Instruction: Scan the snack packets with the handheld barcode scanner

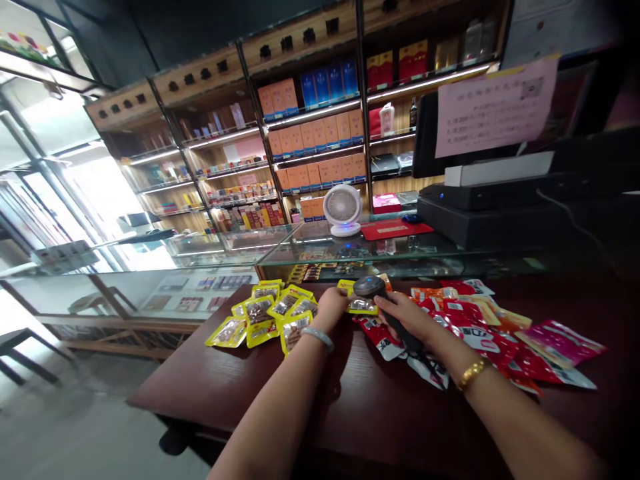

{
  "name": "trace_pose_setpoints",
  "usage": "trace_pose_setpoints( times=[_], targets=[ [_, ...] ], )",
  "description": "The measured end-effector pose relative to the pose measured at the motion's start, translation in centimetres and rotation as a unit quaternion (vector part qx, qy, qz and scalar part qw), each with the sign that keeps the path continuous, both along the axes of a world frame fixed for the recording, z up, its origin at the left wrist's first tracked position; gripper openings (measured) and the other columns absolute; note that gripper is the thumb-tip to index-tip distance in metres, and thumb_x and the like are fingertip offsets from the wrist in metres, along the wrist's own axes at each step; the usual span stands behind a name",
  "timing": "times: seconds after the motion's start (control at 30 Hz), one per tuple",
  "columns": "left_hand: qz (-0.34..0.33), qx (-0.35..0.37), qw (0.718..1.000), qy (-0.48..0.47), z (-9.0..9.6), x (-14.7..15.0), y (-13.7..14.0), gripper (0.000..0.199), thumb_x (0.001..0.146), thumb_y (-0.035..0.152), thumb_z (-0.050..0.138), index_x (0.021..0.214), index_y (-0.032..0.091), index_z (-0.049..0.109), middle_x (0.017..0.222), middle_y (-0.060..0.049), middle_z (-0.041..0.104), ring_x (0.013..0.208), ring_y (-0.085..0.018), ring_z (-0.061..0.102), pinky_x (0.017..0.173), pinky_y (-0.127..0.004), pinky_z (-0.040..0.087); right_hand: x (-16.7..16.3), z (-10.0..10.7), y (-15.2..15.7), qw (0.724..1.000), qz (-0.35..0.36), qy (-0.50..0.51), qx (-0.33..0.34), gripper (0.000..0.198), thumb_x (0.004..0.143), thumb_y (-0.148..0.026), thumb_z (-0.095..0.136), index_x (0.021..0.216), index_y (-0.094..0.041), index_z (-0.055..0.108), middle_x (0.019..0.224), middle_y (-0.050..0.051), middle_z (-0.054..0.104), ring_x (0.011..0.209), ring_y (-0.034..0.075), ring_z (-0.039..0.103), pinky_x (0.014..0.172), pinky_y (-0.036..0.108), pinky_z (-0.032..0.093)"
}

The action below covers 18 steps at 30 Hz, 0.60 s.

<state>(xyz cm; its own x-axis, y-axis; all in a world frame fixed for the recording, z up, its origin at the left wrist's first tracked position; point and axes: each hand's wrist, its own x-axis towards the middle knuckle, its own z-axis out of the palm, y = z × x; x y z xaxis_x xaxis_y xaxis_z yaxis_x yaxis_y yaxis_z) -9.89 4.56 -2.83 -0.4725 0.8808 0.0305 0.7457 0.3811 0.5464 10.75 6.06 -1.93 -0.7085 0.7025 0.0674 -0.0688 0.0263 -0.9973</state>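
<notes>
My right hand is wrapped round the handle of a dark barcode scanner, its head pointing away over the counter. Just below the scanner head is a yellow-edged snack packet, and the closed fingers of my left hand grip its left edge. Left of my left hand, several more yellow snack packets lie in a loose heap. On the right, red, orange and purple snack packets are spread in a pile, partly behind my right hand and wrist.
A dark wooden counter bears the packets. Behind it stands a glass display case with a small white fan and a red mat. A monitor is at the right. Boxed goods fill the wall shelves. A dark stool is at far left.
</notes>
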Motion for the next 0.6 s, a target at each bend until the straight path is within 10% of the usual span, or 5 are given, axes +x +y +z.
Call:
trace_pose_setpoints(
  times=[0.27,0.43,0.6],
  targets=[
    [0.039,0.089,0.993,0.061,1.1,-2.0,-3.1,0.032,0.091,0.040,0.048,0.093,0.018,0.071,0.091,-0.010,0.074,0.083,-0.020,0.067,0.072,-0.028,0.047,-0.3,-0.4,-1.2,0.995,0.100,-0.012,-0.012,0.043,0.083,-0.061,0.062,0.080,-0.020,0.048,0.055,-0.007,0.057,0.031,0.007,0.047,0.030,0.018,0.035],
    [-0.044,-0.069,0.967,0.242,1.2,-1.3,-4.4,0.046,0.083,0.054,0.054,0.090,0.014,0.075,0.097,-0.021,0.072,0.094,-0.033,0.067,0.081,-0.039,0.048,-0.4,-0.8,-1.5,0.990,0.139,-0.022,-0.003,0.040,0.086,-0.058,0.060,0.083,-0.020,0.049,0.054,-0.007,0.055,0.031,0.007,0.048,0.031,0.018,0.037],
    [-0.111,-0.090,0.969,0.203,0.4,-0.8,-4.7,0.043,0.077,0.057,0.062,0.085,0.017,0.074,0.089,-0.017,0.073,0.089,-0.031,0.068,0.078,-0.034,0.047,-0.3,-0.9,-1.6,0.992,0.120,-0.031,-0.015,0.039,0.086,-0.057,0.061,0.087,-0.019,0.051,0.054,-0.008,0.055,0.031,0.006,0.047,0.031,0.017,0.036]
  ],
)
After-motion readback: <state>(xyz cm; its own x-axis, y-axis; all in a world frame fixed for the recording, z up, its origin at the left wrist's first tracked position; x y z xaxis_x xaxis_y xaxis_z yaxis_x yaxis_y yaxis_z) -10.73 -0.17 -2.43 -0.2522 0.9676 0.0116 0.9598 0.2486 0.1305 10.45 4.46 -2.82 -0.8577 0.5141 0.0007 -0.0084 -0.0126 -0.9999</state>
